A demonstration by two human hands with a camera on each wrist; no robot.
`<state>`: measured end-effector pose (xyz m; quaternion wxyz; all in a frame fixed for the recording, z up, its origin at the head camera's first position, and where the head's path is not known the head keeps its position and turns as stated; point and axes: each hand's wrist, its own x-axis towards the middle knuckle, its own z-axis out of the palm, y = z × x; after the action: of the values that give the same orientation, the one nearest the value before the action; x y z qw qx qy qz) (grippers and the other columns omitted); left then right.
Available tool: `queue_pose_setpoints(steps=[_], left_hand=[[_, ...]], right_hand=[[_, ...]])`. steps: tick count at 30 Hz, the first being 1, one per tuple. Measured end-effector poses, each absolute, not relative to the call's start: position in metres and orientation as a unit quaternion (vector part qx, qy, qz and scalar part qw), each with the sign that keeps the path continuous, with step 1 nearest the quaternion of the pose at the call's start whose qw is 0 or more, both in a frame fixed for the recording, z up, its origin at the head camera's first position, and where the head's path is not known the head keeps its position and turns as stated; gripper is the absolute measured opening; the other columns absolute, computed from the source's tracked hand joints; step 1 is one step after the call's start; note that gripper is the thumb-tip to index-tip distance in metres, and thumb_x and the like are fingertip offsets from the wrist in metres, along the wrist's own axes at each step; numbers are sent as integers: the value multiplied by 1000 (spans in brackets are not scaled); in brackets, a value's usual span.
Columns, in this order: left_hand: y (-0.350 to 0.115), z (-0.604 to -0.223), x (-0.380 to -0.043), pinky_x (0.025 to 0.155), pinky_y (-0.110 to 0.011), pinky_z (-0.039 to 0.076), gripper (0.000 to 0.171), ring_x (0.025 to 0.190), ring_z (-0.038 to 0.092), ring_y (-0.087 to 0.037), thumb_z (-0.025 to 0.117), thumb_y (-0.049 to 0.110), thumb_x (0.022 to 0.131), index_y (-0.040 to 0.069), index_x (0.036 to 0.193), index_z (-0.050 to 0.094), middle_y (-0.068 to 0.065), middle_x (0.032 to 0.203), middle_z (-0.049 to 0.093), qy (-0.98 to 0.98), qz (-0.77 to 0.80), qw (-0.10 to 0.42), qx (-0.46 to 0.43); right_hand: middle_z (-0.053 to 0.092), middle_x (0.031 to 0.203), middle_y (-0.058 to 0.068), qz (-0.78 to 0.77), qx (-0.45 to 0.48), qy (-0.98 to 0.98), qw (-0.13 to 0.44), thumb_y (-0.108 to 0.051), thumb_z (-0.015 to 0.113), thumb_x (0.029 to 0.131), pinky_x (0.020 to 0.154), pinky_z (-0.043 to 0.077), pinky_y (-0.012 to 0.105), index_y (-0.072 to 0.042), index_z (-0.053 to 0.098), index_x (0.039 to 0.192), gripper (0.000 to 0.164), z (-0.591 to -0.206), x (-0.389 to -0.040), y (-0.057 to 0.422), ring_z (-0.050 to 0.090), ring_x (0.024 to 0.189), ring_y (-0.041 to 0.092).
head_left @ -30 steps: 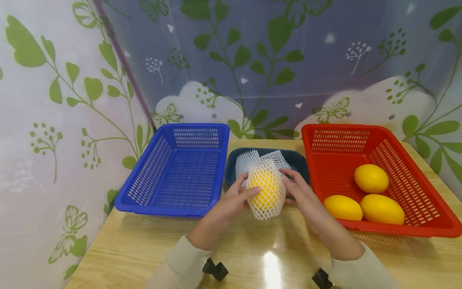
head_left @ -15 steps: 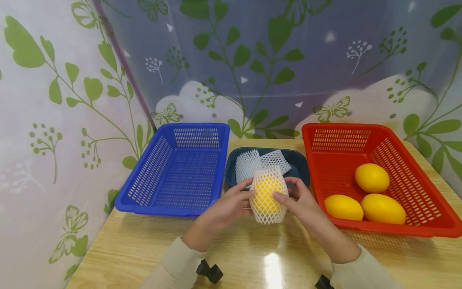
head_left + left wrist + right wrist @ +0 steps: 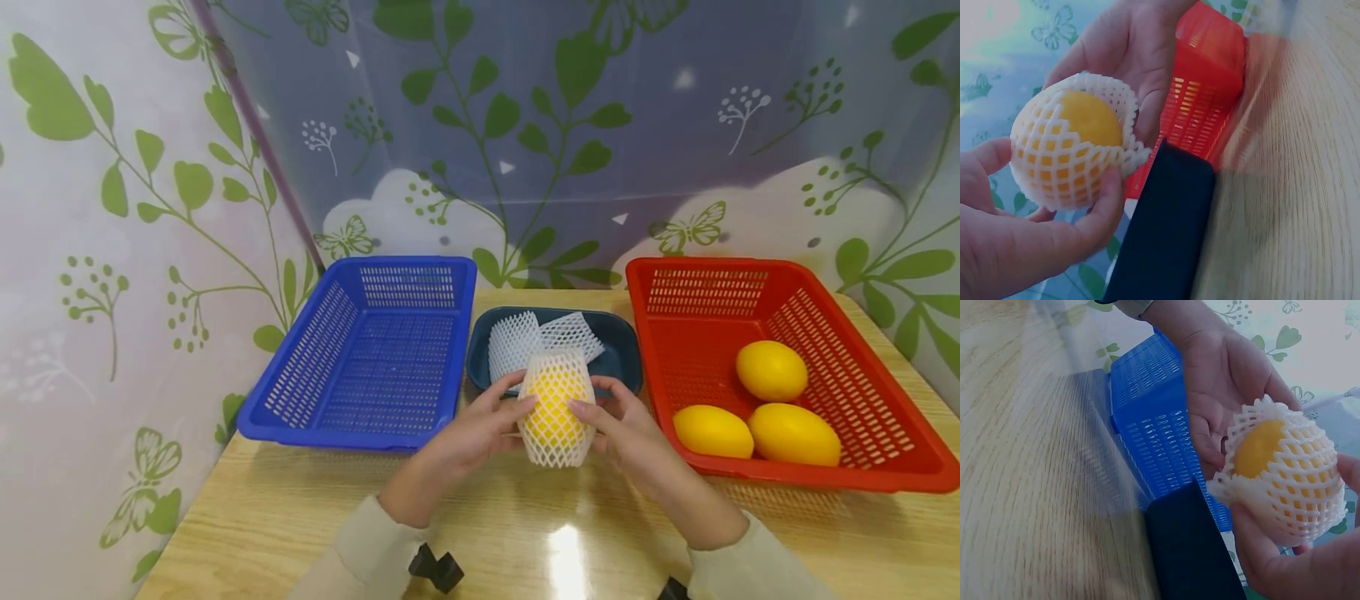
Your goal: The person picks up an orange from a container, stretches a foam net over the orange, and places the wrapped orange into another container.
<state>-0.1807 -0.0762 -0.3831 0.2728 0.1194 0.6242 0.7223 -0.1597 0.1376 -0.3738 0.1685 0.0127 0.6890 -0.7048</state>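
Observation:
A yellow oval fruit sits inside a white foam net sleeve, held up over the table in front of the dark tray. My left hand grips its left side, thumb on the front of the net. From the right, my right hand holds it with the thumb pressed to the net and fingers behind. In the left wrist view the bare end of the fruit shows through the net's open end. The right wrist view shows the same bare patch of fruit. The fruit's underside is hidden in the head view.
Behind the hands stands a dark tray with white foam nets in it. To the left is a blue basket with nothing in it. On the right, a red basket holds three yellow fruits. All stand on a wooden table.
The netted fruit has come slightly lower and more upright since a second ago. My right thumb has moved onto the front of the net. Over the last half second little differs.

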Motion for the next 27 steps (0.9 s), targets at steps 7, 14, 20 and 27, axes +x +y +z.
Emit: queue_pose_setpoints(steps=[7, 14, 20, 27], left_hand=[[-64, -379, -173, 87, -43, 53, 58, 93, 62, -19, 55, 24, 100, 16, 147, 23, -18, 118, 52, 654, 710, 245, 96], [-56, -380, -168, 71, -36, 56, 60, 87, 63, -21, 64, 24, 94, 17, 140, 25, -17, 117, 46, 659, 710, 240, 67], [-54, -379, -167, 70, -35, 55, 60, 87, 63, -22, 64, 25, 94, 16, 139, 25, -18, 119, 45, 661, 708, 239, 68], [-57, -383, -167, 82, -50, 55, 59, 95, 63, -26, 61, 21, 96, 13, 141, 24, -22, 122, 44, 644, 718, 253, 75]], right_hand=[[58, 111, 2, -762, -54, 618, 184, -17, 42, 100, 85, 54, 26, -1, 25, 141, 47, -379, -156, 142, 62, 89, 15], [50, 116, 2, -770, -66, 598, 213, -17, 29, 97, 84, 48, 31, -3, 20, 140, 46, -383, -155, 141, 56, 97, 18], [45, 119, 4, -774, -58, 592, 217, -16, 30, 95, 86, 48, 32, -5, 21, 137, 44, -383, -156, 142, 53, 102, 20], [48, 117, 5, -756, -54, 615, 216, -18, 35, 97, 85, 50, 30, -4, 21, 141, 48, -385, -157, 147, 56, 95, 19]])
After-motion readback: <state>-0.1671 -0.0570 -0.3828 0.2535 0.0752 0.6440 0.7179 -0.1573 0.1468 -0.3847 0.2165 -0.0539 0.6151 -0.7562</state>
